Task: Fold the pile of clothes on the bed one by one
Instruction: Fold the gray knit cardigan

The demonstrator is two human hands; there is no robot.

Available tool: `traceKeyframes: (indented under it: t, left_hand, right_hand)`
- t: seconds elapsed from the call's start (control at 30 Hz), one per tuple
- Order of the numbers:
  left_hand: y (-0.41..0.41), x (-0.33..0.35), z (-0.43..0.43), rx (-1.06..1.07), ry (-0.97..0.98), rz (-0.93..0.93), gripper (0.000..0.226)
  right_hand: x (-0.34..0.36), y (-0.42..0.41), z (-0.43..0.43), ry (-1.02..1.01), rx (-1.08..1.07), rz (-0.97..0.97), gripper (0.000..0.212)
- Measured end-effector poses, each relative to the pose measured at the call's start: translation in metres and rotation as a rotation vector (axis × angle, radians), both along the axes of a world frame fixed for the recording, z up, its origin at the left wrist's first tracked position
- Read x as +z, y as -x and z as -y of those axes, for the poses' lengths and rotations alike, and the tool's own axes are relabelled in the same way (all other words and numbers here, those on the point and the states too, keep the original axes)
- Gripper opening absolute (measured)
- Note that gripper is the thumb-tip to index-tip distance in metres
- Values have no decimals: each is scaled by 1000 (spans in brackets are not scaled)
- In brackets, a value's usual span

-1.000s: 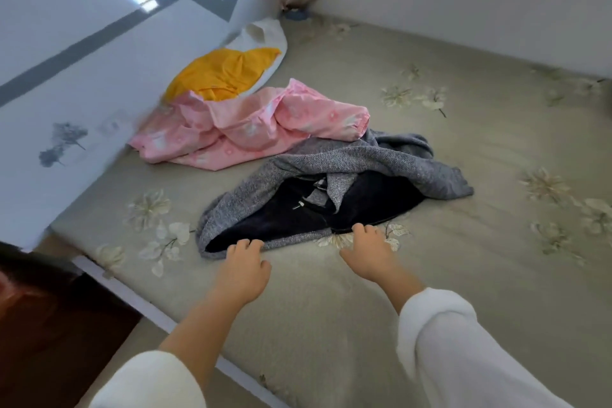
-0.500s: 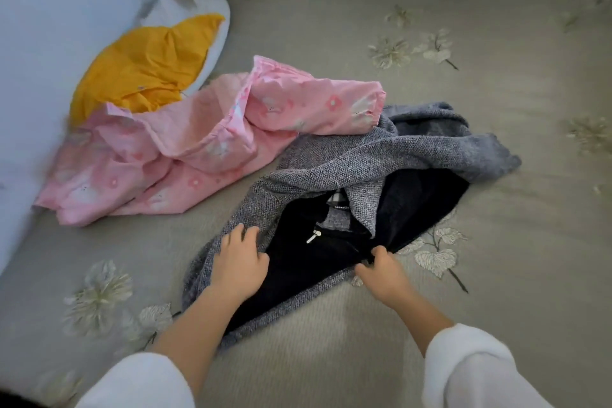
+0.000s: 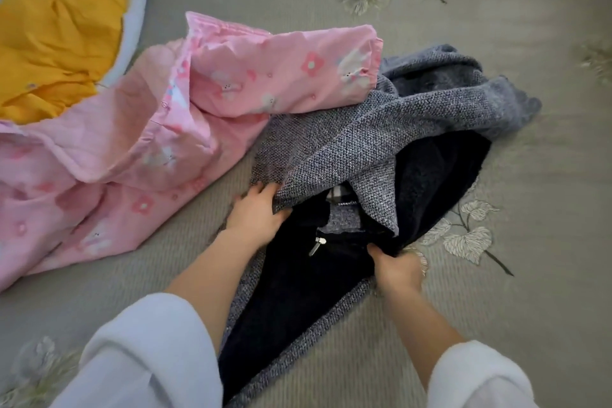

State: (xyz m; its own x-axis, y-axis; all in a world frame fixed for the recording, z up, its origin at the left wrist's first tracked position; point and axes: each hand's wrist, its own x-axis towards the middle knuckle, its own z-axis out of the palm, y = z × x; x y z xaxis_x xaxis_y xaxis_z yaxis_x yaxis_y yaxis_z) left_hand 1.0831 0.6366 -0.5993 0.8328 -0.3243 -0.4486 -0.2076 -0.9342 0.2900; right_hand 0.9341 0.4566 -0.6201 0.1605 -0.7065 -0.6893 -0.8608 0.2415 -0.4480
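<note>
A grey knit jacket [image 3: 381, 139] with dark fleece lining and a zip lies crumpled in the middle of the bed. My left hand [image 3: 255, 212] grips the grey edge on the jacket's left side, fingers tucked under the fabric. My right hand [image 3: 395, 267] pinches the dark lining at the jacket's lower right edge. A pink flower-print garment [image 3: 165, 129] lies to the left, one sleeve overlapping the jacket's top. A yellow garment [image 3: 56, 33] lies behind it at the far left.
The bed [image 3: 530, 275] has a beige cover printed with pale flowers. A white cloth [image 3: 135, 0] lies under the yellow garment at the top left. Bare cover stretches to the right and in front of the jacket.
The view has come closer to the bed. Both hands went from reaching over the jacket's near edge to taking hold of it, the left one further up its left side.
</note>
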Motion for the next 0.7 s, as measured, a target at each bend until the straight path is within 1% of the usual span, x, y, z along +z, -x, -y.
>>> traceKeyframes:
  t: [0.1,0.17,0.27,0.37,0.47,0.53,0.6,0.67,0.7]
  left_hand:
    - [-4,6,-3,22,95,-32,43]
    - [-1,14,-6,68,176,-112,43]
    - [23,33,-12,166,314,-206,36]
    - [58,52,-16,253,429,-280,26]
    - [92,78,-12,254,472,-356,27]
    - [106,97,-9,227,459,-339,22]
    - [112,121,-4,254,453,-286,14]
    - [118,148,3,309,454,-213,9]
    - [123,163,10,344,465,-184,10]
  right_hand:
    - [-1,-1,6,13,28,8,33]
    - [2,1,13,-91,6,45,30]
    - [20,14,28,-283,-70,86,15]
    - [42,36,41,-266,-145,85,14]
    - [67,50,52,-247,-254,150,7]
    - [86,52,61,-250,-257,172,8]
    - [105,55,76,-226,-206,188,14]
    - [125,61,96,-192,-140,209,11]
    - [136,66,108,-172,-99,218,9]
